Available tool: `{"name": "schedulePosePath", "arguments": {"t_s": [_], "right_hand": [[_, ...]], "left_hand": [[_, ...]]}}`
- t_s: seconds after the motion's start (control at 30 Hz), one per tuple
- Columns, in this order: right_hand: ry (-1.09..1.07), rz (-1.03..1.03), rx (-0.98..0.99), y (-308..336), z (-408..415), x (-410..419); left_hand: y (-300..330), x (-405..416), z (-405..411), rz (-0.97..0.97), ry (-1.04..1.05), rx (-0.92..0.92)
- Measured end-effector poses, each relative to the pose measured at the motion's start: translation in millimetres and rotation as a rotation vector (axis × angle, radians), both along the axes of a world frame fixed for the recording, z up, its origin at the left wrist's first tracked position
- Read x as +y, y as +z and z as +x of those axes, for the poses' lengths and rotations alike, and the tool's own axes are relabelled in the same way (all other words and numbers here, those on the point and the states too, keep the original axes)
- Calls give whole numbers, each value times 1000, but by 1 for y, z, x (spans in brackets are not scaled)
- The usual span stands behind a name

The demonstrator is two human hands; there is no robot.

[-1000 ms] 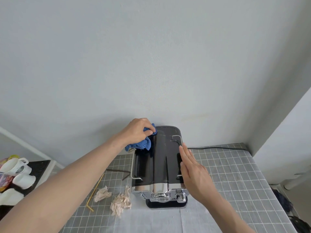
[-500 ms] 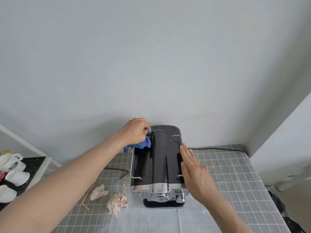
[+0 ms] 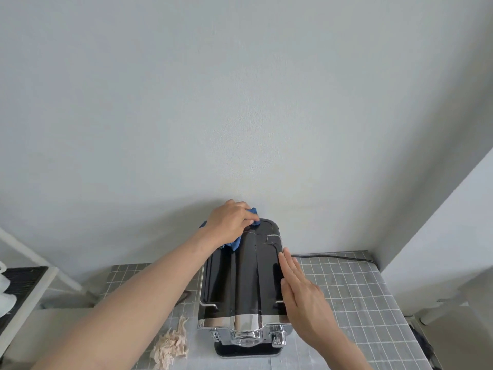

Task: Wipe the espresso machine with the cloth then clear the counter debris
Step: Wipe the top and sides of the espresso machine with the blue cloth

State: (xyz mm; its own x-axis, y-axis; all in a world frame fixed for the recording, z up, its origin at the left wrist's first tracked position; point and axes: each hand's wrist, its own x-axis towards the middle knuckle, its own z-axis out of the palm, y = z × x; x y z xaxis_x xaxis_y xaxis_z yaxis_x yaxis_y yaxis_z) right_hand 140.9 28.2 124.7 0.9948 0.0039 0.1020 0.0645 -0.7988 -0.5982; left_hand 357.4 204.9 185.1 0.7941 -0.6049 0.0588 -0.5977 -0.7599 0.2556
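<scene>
I see the left hand (image 3: pixel 230 223) gripping a blue cloth (image 3: pixel 234 243) on the black espresso machine's (image 3: pixel 240 279) rear top; the right hand (image 3: pixel 304 297), fingers straight, rests against its right side. Crumpled tissue (image 3: pixel 170 345) lies on the tiled counter (image 3: pixel 360 297).

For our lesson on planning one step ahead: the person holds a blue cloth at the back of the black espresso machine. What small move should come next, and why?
Probably draw the crumpled blue cloth forward along the glossy black espresso machine. The left hand grips it at the rear corner, so the top nearer the chrome front looks unwiped, while the right hand lies flat against the machine's side, seemingly steadying it.
</scene>
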Motion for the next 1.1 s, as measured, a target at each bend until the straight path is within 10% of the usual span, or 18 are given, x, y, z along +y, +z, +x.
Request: {"name": "schedulePosePath", "arguments": {"t_s": [1.1], "right_hand": [[-4,-4,65,3,-1,6]], "left_hand": [[5,114,-119,-431,544,503]]}}
